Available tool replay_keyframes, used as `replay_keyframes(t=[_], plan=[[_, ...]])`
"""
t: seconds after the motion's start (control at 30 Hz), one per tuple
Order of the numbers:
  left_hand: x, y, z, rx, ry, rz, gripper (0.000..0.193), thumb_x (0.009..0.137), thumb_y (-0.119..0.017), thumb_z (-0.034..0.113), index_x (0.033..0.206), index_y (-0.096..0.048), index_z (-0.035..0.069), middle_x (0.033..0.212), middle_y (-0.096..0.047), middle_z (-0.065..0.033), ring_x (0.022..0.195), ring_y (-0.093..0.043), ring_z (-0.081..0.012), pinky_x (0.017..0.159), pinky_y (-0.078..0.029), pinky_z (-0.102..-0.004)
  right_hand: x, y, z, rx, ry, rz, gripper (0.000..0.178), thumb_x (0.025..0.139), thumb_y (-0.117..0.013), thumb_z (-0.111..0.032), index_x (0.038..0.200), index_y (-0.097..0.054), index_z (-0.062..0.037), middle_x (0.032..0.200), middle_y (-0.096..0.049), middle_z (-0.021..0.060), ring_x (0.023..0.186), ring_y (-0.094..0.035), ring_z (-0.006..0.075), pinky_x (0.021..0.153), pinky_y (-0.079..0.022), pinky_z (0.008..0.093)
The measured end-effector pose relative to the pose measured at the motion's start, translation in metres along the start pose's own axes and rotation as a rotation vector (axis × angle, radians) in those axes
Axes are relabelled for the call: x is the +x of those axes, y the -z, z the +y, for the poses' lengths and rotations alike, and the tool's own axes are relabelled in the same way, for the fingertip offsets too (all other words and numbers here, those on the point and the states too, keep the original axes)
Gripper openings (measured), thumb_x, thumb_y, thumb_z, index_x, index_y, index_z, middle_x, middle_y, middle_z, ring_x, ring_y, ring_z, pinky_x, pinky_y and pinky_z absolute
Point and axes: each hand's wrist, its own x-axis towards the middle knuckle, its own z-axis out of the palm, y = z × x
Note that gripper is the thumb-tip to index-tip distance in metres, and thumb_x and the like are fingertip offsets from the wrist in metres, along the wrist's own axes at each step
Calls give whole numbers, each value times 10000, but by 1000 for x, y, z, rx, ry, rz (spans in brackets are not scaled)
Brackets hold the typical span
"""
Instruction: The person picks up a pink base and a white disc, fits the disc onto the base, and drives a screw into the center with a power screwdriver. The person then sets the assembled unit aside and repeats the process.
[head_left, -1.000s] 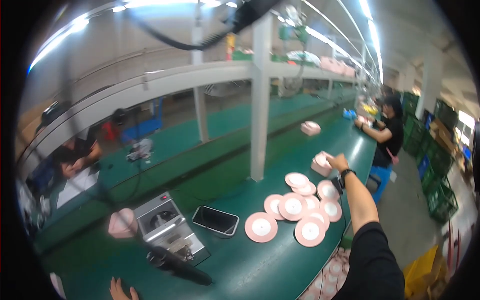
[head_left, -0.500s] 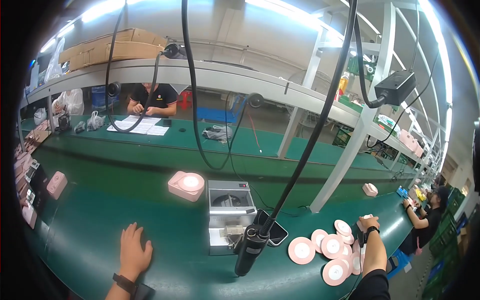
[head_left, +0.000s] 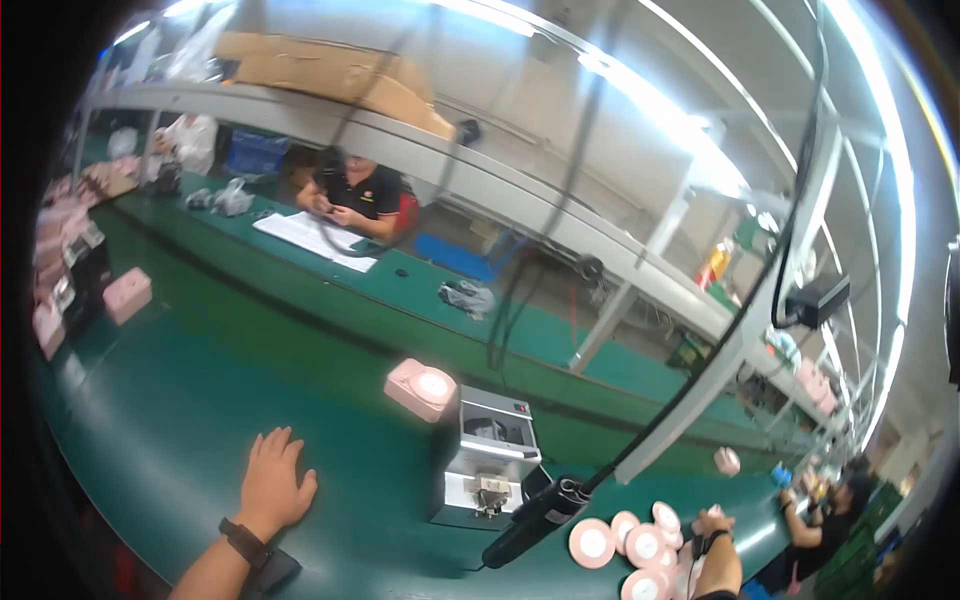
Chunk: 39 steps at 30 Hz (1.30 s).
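Observation:
My left hand (head_left: 275,482) lies on the green bench with its fingers stretched out, holding nothing. A small dark block (head_left: 280,572) sits beside its wrist. My right hand (head_left: 712,524) reaches to the right side, fingers curled on a pale pinkish piece whose kind is too small and blurred to tell. Just left of it lies a group of pink discs (head_left: 646,545) with white centres, partly overlapping. Between my hands stands a silver screw feeder (head_left: 490,465). A black electric screwdriver (head_left: 535,522) hangs tilted on its cable in front of the feeder's right side.
A pink case (head_left: 408,390) with a round white-centred face is behind the feeder. Another pink case (head_left: 127,296) stands at left, near stacked pink parts (head_left: 70,240). A slanting post (head_left: 690,400) rises at right. Co-workers sit across the bench (head_left: 350,200) and at far right (head_left: 840,520).
The view has turned and tilted, so the bench slopes down to the right. My left hand stays flat; my right hand remains beside the discs on the pale piece.

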Motion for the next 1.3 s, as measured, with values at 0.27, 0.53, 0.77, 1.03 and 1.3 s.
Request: replay_keyframes(t=[0.27, 0.53, 0.77, 1.03, 1.3], plan=[[9, -6, -5, -27, -109, -27, 527, 907, -681, 259, 1339, -616, -35, 1504, -529, -262, 1472, -424, -411, 1284, -246, -539, 17, 56, 39, 693, 137, -143, 765, 848, -789, -382, 1362, -411, 41, 1197, -614, 194, 1087, -663, 315, 911, -579, 406], [5, -7, 1, 37, -165, -88, 547, 906, -658, 208, 1371, -548, -58, 1528, -475, -298, 1484, -377, -456, 1280, -222, -575, -319, 199, -5, 440, 1071, -153, 963, 620, -901, -261, 1423, -414, -47, 1284, -563, 154, 1205, -575, 311, 1058, -481, 421], [-15, 21, 43, -181, -473, -142, 545, 1012, -662, 308, 1435, -554, -18, 1496, -534, -284, 1370, -517, -464, 1173, -400, -531, -545, 157, -43, 607, 1556, -792, 838, 662, -928, -199, 1375, -516, -47, 1354, -542, 179, 1287, -543, 364, 1112, -454, 448], [-45, 41, 57, -510, -695, -349, 550, 1007, -654, 280, 1475, -523, 22, 1486, -521, -270, 1383, -508, -443, 1182, -400, -502, -645, 74, -116, 680, 1886, -906, 851, 666, -922, -330, 1362, -546, -16, 1268, -594, 224, 1208, -585, 384, 1035, -475, 446], [-50, 35, 56, -679, -702, -435, 590, 965, -688, 312, 1456, -538, 21, 1442, -542, -265, 1359, -518, -453, 1168, -413, -502, -626, 88, -159, 930, 1881, 193, 735, 776, -907, -193, 1379, -507, -64, 1312, -560, 194, 1247, -580, 347, 1046, -486, 460]])
